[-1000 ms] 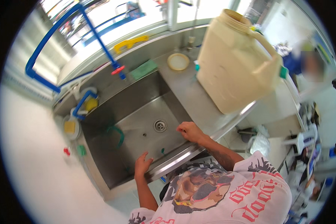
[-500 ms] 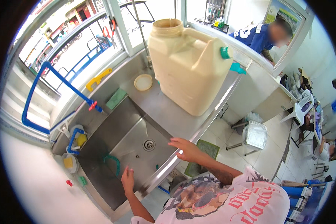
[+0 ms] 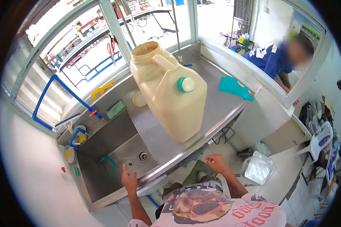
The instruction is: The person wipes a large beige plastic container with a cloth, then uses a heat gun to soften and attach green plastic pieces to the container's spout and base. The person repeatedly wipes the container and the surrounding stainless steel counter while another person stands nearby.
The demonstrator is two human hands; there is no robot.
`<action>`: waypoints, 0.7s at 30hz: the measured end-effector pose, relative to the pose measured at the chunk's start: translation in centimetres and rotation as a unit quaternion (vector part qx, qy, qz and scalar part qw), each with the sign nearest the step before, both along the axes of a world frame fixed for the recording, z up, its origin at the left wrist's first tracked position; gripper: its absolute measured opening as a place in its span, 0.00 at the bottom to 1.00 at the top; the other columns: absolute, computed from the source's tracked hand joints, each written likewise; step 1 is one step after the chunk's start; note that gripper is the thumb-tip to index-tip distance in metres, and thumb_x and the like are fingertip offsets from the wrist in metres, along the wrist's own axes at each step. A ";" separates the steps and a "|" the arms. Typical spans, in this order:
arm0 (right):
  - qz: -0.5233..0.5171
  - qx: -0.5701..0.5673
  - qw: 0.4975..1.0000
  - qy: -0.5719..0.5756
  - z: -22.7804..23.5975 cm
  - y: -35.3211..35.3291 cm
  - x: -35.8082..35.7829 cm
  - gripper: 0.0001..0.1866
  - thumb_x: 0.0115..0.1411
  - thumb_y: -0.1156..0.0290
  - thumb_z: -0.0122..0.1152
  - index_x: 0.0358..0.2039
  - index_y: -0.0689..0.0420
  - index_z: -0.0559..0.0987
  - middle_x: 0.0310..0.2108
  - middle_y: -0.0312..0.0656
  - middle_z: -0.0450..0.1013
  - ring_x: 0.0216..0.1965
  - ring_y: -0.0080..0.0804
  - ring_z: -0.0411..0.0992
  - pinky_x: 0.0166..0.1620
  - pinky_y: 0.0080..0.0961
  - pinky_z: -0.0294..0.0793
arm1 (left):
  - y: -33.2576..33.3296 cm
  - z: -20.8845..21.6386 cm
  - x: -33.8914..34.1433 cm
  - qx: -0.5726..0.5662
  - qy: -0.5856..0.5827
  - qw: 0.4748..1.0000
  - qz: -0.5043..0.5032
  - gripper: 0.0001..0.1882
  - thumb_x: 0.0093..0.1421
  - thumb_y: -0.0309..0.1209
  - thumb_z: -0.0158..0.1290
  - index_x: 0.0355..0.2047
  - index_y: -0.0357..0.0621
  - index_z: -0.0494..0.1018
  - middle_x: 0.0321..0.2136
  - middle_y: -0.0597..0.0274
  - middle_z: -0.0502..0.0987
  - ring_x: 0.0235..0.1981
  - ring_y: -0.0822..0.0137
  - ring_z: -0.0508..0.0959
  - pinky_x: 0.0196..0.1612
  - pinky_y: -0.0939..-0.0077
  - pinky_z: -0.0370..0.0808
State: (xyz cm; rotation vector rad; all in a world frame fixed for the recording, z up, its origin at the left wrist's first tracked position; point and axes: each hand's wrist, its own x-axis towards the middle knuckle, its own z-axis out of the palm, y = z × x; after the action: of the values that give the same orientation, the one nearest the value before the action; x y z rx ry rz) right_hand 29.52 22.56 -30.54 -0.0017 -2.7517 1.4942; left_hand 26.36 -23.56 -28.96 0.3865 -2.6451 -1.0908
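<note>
A large cream plastic jug (image 3: 170,102) stands upright on the steel counter (image 3: 219,106) beside the sink. Its wide mouth is uncovered, and a green screw cap (image 3: 185,84) closes a smaller opening at the handle end. A thin pale line runs down to the mouth; tube or liquid, I cannot tell. My left hand (image 3: 129,179) hovers over the sink's front rim, fingers stretched out and nothing in them. Away from the counter edge, my right hand (image 3: 218,165) is raised above the floor with loosely bent fingers, touching nothing. A round cream lid (image 3: 139,99) lies behind the jug.
In the steel sink (image 3: 98,170) lies a curved teal strip (image 3: 109,165). A green sponge (image 3: 116,109) and yellow tool (image 3: 102,90) rest along the back ledge, near blue piping (image 3: 75,94). A teal cloth (image 3: 233,87) lies right. Beyond the window sits a person in blue (image 3: 269,58).
My right hand has drawn back from the counter edge, its fingers bending. My view has shifted, showing the jug's capped end and more of the teal cloth. My left hand stays by the sink.
</note>
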 end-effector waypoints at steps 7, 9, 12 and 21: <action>-0.071 -0.088 0.976 0.186 8.6 3.2 -10.2 0.08 0.60 0.71 0.64 0.37 0.60 0.84 0.31 0.45 0.80 0.30 0.32 0.77 0.35 0.27 0.75 | 9.7 5.3 -7.9 0.085 0.026 0.995 -0.051 0.20 0.60 0.32 0.61 0.52 0.41 0.77 0.42 0.57 0.82 0.40 0.66 0.80 0.40 0.72 0.76; -0.084 -0.107 0.966 0.218 10.5 3.2 -12.3 0.08 0.61 0.71 0.63 0.38 0.61 0.84 0.32 0.44 0.80 0.30 0.30 0.77 0.35 0.27 0.75 | 11.0 6.6 -11.6 0.157 0.044 0.984 -0.069 0.16 0.62 0.34 0.60 0.47 0.39 0.79 0.38 0.62 0.82 0.37 0.70 0.79 0.39 0.74 0.75; -0.097 -0.158 0.965 0.187 11.5 3.3 -14.3 0.08 0.63 0.71 0.63 0.39 0.62 0.83 0.33 0.39 0.81 0.33 0.23 0.76 0.39 0.22 0.75 | 11.6 8.6 -19.3 0.283 0.036 0.953 -0.098 0.15 0.64 0.37 0.59 0.46 0.40 0.80 0.37 0.66 0.81 0.35 0.74 0.78 0.38 0.76 0.75; -0.065 -0.173 0.982 0.029 9.3 3.6 -14.5 0.10 0.64 0.67 0.63 0.41 0.59 0.82 0.26 0.35 0.77 0.28 0.17 0.70 0.34 0.20 0.72 | 13.3 11.7 -41.3 0.569 0.043 0.790 -0.223 0.21 0.70 0.41 0.46 0.56 0.39 0.69 0.52 0.57 0.76 0.51 0.61 0.75 0.56 0.64 0.72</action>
State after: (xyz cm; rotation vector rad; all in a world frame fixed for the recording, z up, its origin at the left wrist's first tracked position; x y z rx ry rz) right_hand 14.99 26.13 -21.22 -0.1344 -2.3608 1.8763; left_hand -14.93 -10.26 -17.25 -0.1336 -1.6822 -2.6970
